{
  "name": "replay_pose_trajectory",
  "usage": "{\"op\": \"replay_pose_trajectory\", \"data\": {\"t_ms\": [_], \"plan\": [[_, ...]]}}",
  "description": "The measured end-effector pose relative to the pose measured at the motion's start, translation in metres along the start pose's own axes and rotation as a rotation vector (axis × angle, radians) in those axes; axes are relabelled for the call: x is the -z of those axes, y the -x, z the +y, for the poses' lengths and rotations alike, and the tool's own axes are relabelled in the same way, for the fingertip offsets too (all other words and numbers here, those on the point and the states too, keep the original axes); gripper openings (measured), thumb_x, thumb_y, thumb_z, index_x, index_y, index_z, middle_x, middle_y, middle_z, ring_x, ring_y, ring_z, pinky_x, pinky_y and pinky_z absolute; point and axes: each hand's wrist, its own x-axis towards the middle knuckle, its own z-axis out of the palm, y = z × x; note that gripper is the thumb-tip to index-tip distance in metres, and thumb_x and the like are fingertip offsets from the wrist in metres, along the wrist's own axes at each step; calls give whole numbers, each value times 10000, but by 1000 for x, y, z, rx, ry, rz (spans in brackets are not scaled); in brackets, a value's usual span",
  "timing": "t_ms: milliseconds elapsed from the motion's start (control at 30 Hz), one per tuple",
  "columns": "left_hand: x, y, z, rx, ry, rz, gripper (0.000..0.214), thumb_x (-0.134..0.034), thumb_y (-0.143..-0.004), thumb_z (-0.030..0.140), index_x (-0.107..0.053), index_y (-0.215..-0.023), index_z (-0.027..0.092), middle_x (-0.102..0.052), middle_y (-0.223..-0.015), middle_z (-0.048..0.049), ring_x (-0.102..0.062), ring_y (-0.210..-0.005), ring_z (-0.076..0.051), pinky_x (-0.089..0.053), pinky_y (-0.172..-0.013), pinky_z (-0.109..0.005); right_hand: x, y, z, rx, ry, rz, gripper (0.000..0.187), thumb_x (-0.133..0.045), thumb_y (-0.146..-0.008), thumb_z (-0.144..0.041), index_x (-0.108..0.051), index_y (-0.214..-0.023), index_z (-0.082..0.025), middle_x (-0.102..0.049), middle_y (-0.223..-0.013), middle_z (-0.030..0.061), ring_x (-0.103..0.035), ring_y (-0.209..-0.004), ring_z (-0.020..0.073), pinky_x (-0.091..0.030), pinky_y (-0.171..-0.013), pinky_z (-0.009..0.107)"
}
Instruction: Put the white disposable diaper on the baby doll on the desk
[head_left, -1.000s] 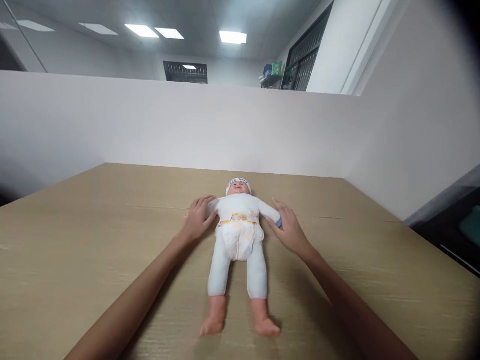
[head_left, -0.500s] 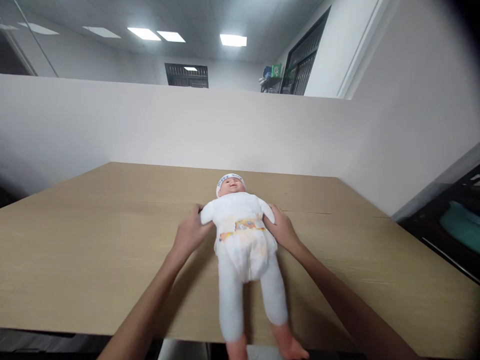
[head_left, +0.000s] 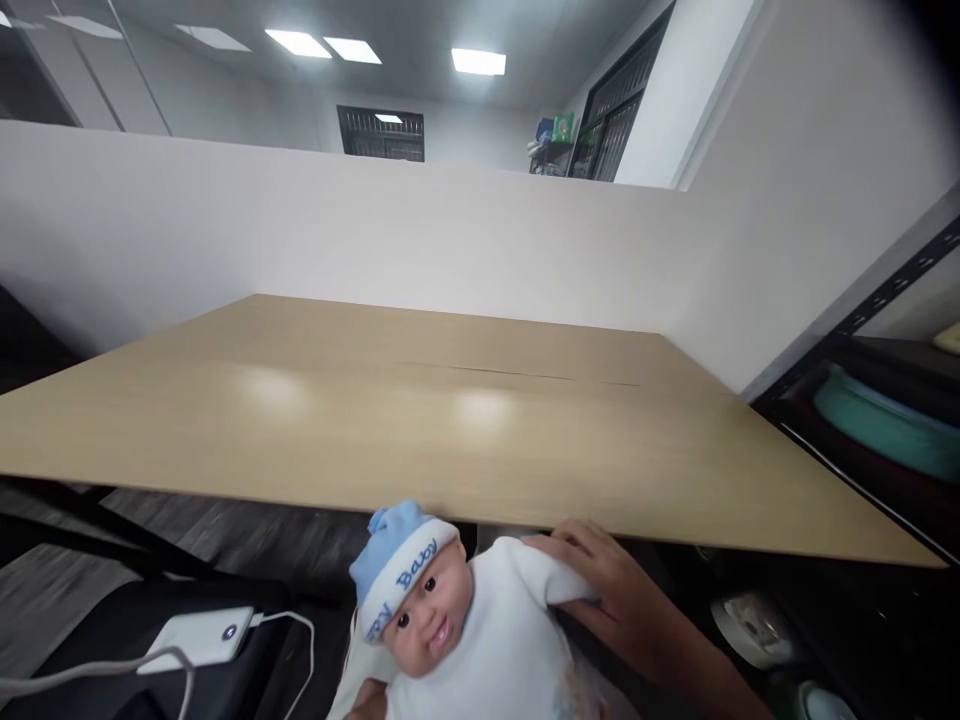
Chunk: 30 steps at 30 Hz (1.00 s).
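A baby doll (head_left: 465,640) in a white suit and a blue knitted hat is held upright close to me, below the table's front edge. My right hand (head_left: 615,595) wraps round the doll's shoulder and arm, fingers closed on it. Only a small part of my left hand (head_left: 369,706) shows at the bottom edge under the doll's other side, pressed against it; its fingers are hidden. The doll's legs are out of view.
A light wooden table (head_left: 465,420) stretches ahead, backed by a white partition (head_left: 337,230). A white power bank (head_left: 199,640) with a cable lies low on the left. A dark shelf on the right holds a teal bowl (head_left: 885,425).
The doll has been lifted off the table and pulled toward me; it was lying flat and now sits upright below the table edge. Both hands came back with it.
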Motion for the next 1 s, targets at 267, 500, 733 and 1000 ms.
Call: {"op": "replay_pose_trajectory", "data": {"t_ms": [267,500,733,1000], "plan": [[4,61,2,75,-182,-71,370,-663,-1017,379,-634,-1328,182,-650,-1331,-105,-673,-1145,-258,-601,-954,-450,-92,18,15,-190,-136,-27,495,-555,-1017,-312,-576,-1512,-326,-655,-1306,75,-573,-1227,275,-461,-1121,471],[23,67,-3,74,-302,-157,393,-711,-973,423,-667,-1274,175,-660,-1315,-116,-656,-1173,-299,-571,-991,-484,-113,56,24,-290,-319,-109,431,-475,-1064,-512,-733,-1326,-286,-655,-1441,78,-551,-1380,286,-362,-1225,480],[17,9,49,-331,-137,-373,375,-670,-975,402,-608,-1316,261,-635,-1366,-91,-573,-1268,-294,-439,-1111,-449,-112,70,7,-280,-362,115,249,-646,-984,-440,-785,-968,-234,-755,-983,50,-692,-949,235,-523,-871,331],[-40,-17,35,-576,184,-564,272,-743,-951,366,-693,-1200,267,-702,-1226,-35,-586,-1182,-226,-399,-1082,-360,-135,63,20,-231,-191,192,239,-621,-978,-360,-734,-830,-211,-689,-824,24,-642,-809,198,-481,-777,309]]}}
